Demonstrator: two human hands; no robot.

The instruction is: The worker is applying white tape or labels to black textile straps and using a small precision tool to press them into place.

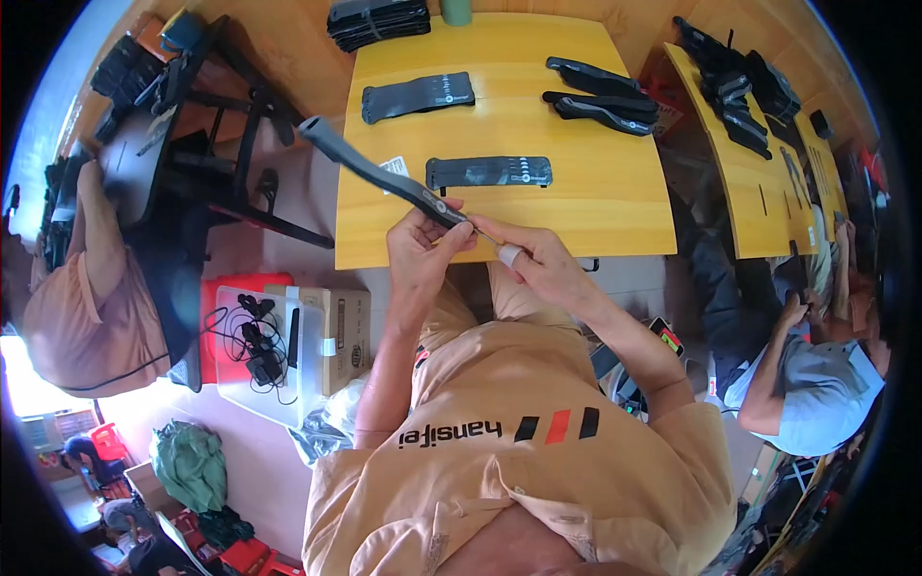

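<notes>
My left hand [423, 252] is closed round the lower end of a long black padded strap [370, 173] with pale printing, which slants up to the left over the table's near edge. Close beside it, my right hand [544, 261] pinches something thin and slender at that strap end; its kind is too small to tell. A white wrap [510, 254] circles one right finger. Just beyond my hands a flat black strap [490, 172] lies on the yellow table [615, 216]. Farther off are another flat black strap [418, 97] and a pair of folded black straps [602, 106].
A stack of black straps [379, 23] and a green cylinder [456, 12] stand at the table's far edge. On the left are a dark bench [144, 163], a clear bin of cables [305, 370] and a cardboard box [348, 331]. Co-workers sit on both sides.
</notes>
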